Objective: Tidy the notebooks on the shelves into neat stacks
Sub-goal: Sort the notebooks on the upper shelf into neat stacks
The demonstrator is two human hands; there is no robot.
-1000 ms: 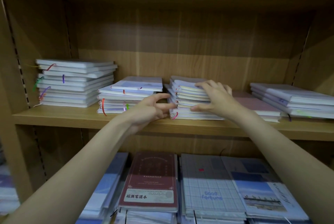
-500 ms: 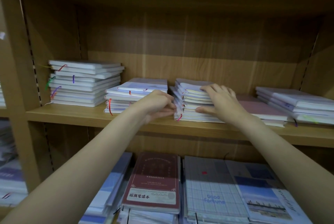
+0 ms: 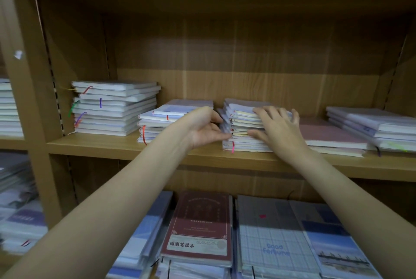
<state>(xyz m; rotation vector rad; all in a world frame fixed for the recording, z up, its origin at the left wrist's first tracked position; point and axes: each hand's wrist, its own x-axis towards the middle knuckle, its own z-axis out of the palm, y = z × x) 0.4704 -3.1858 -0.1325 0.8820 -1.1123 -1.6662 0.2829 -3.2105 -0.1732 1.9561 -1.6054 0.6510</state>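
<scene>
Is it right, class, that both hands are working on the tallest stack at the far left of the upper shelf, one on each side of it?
Not quite. In the head view the left hand and right hand flank the third stack from the left on the upper shelf, one on each side. The tallest stack at the far left is untouched.

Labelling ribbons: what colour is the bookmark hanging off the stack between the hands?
Pink ribbon, head view.

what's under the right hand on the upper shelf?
The right hand rests spread on the uneven middle stack of pale notebooks, on the wooden upper shelf. The stack's left edges show; its top cover and right side are covered by the hand.
</scene>
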